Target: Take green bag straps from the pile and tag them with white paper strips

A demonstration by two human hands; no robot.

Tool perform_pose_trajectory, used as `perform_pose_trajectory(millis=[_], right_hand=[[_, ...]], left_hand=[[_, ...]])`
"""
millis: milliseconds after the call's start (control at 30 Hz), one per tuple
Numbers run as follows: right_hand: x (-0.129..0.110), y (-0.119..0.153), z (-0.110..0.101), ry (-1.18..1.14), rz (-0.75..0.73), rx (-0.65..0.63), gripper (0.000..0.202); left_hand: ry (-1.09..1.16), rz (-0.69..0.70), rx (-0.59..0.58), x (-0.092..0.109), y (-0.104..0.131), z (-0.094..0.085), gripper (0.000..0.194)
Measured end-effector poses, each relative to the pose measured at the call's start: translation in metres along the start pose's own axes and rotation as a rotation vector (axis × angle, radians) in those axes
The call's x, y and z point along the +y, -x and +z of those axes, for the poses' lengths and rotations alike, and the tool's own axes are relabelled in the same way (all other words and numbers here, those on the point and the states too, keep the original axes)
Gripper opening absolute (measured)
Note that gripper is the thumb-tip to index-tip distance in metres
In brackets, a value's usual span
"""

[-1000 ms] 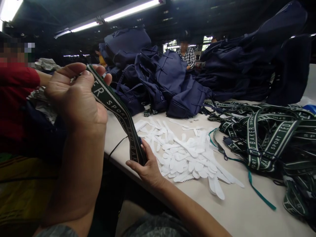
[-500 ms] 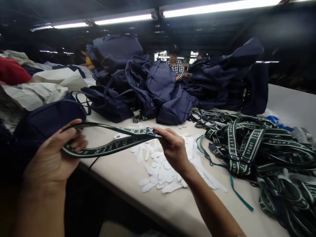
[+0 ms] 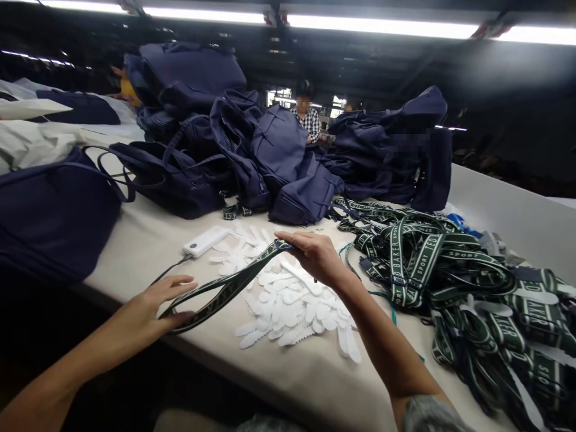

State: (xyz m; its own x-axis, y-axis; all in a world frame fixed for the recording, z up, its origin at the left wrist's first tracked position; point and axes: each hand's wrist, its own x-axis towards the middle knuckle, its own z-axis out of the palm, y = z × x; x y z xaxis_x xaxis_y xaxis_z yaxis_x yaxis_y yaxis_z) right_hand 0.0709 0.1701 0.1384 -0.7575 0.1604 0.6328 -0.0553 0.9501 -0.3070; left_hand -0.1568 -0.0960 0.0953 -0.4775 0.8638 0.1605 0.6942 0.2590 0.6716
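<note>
My right hand (image 3: 315,255) pinches one end of a green and white lettered strap (image 3: 229,287) at its dark buckle, above a pile of white toothed plastic pieces (image 3: 292,306). The strap runs down to the left as a long loop. At its lower end is my left hand (image 3: 157,303), with fingers apart and the thumb inside the loop against the webbing. On the right lies a tangled heap of similar straps (image 3: 454,255), some with white pieces on them.
Navy bags (image 3: 283,144) are piled across the back. Another navy bag (image 3: 58,210) lies at the left edge. A white device (image 3: 204,241) with a cable sits left of the white pieces. A person in a checked shirt (image 3: 309,122) is behind the bags.
My left hand has moved lower and its fingers have opened from around the strap loop. The strap now slopes down to the left. The view has shifted, showing the white device fully.
</note>
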Motion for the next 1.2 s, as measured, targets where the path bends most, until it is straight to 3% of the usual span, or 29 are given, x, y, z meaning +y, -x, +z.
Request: perform_pose_trajectory(millis=[100,167,200,300,400,500,600,733,833,967,1200], right_hand=[[-0.025,-0.014,-0.006,0.067,-0.103,-0.071,0.032],[-0.04,-0.024,-0.008,0.092,-0.158,-0.099,0.031],[-0.045,-0.028,-0.009,0.095,-0.174,-0.104,0.03],[-0.05,-0.032,-0.01,0.077,-0.148,-0.098,0.03],[-0.038,-0.025,-0.006,0.064,-0.005,-0.09,0.039],[-0.026,-0.01,0.009,-0.076,0.156,-0.134,0.052],[-0.029,0.004,0.035,-0.34,0.224,-0.119,0.053],[-0.049,0.015,0.072,-0.755,0.337,0.013,0.032],[-0.063,0.017,0.087,-1.082,0.421,0.03,0.025],[-0.069,0.016,0.091,-1.43,0.497,-0.064,0.03],[-0.063,0.021,0.101,-1.715,0.789,-0.064,0.022]], left_hand=[[0.107,0.033,-0.172,0.027,-0.01,0.004,0.074],[0.339,0.103,-0.201,0.056,-0.016,0.011,0.079],[0.459,0.13,-0.214,0.069,-0.019,0.016,0.079],[0.753,0.103,-0.275,0.096,-0.022,0.034,0.053],[1.035,-0.006,-0.265,0.098,-0.016,0.05,0.028],[1.212,-0.098,-0.237,0.095,-0.005,0.055,0.026],[1.304,-0.138,-0.199,0.1,0.001,0.048,0.027],[1.386,-0.147,-0.147,0.109,-0.006,0.034,0.03],[1.388,-0.153,-0.1,0.108,-0.016,0.026,0.033],[1.341,-0.206,-0.039,0.106,-0.025,0.02,0.033],[1.279,-0.296,-0.093,0.098,-0.033,0.032,0.017]])
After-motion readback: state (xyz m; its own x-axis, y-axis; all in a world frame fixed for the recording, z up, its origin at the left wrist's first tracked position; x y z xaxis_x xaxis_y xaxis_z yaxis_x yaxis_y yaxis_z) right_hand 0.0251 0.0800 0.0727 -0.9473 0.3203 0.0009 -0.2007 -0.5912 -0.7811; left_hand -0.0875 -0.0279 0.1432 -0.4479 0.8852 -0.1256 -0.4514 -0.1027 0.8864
